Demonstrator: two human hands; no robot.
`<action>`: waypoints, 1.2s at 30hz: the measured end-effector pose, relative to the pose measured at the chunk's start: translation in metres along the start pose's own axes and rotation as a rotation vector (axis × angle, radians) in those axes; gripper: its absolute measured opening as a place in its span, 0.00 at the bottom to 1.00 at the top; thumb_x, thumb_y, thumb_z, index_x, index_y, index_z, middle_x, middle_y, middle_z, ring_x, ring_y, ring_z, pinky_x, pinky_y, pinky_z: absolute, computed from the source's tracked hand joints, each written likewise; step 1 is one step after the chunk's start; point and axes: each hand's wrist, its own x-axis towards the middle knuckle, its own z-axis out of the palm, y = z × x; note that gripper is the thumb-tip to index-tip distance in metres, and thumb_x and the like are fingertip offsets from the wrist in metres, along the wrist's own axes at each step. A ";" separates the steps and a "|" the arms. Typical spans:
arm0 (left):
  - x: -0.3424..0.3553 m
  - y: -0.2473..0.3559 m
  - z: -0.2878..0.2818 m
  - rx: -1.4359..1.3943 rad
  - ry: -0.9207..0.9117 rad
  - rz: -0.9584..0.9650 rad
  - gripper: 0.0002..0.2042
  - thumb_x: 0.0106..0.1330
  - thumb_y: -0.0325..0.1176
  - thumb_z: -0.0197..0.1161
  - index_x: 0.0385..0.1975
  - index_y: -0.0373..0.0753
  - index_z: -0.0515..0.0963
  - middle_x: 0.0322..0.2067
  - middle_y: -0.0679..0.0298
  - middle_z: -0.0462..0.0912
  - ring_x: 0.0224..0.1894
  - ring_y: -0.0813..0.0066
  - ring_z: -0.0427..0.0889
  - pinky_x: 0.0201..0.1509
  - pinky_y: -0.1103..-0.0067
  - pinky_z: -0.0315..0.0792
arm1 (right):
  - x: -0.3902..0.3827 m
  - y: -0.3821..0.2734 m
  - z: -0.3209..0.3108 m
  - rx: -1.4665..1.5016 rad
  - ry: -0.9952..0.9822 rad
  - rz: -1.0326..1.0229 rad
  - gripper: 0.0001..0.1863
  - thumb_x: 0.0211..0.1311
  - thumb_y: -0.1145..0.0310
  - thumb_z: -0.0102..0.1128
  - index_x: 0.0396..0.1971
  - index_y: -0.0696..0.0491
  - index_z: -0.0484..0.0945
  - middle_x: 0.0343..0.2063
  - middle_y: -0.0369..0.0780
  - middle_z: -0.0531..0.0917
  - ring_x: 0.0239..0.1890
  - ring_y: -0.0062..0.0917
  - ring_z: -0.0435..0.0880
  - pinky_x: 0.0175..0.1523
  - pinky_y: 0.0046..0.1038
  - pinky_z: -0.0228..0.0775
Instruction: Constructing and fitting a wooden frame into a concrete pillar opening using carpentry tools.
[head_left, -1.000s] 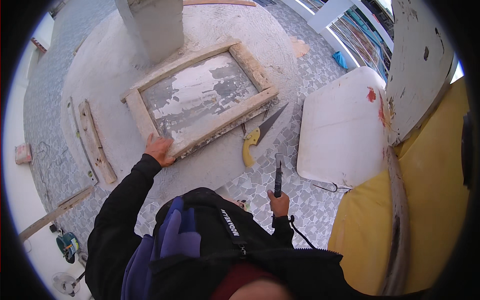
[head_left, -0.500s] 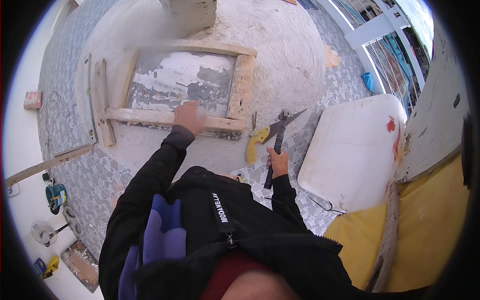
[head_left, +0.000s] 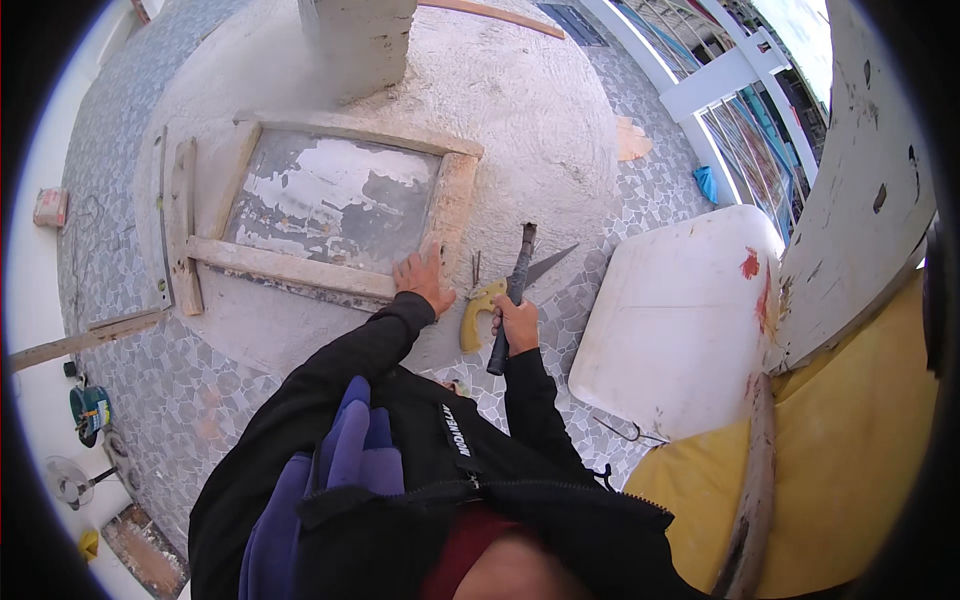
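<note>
A rectangular frame of rough wooden pieces (head_left: 290, 268) lies around a grey panel (head_left: 335, 195) with peeling white patches. My left hand (head_left: 425, 282) rests with fingers spread on its near right corner, holding nothing. In my right hand (head_left: 517, 325) is a hammer (head_left: 520, 262), gripped by its dark handle and held upright above the surface, its head pointing away from me. Partly beneath the hammer lies a handsaw (head_left: 480, 312) with a yellow handle. Between the frame and the saw are thin nail-like pieces (head_left: 476, 266).
The round, rough plastered surface (head_left: 540, 130) carries a square post (head_left: 360, 45) at the far side. Left of the frame lie a loose wood strip (head_left: 186, 225) and a long level (head_left: 162, 220). A white, red-stained panel (head_left: 670, 310) stands at right, near yellow sheeting (head_left: 860, 430).
My left hand has slid right, from the middle of the near rail to the frame's corner. The hammer's head has turned in my right hand. The whole view has shifted slightly.
</note>
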 end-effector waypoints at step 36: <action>-0.047 -0.209 -0.052 -0.672 0.550 -0.965 0.42 0.47 0.42 0.72 0.60 0.28 0.60 0.55 0.37 0.62 0.57 0.40 0.64 0.61 0.60 0.65 | 0.019 0.067 0.166 -1.143 0.136 -0.234 0.53 0.48 0.51 0.71 0.63 0.68 0.51 0.54 0.67 0.65 0.53 0.59 0.72 0.59 0.43 0.66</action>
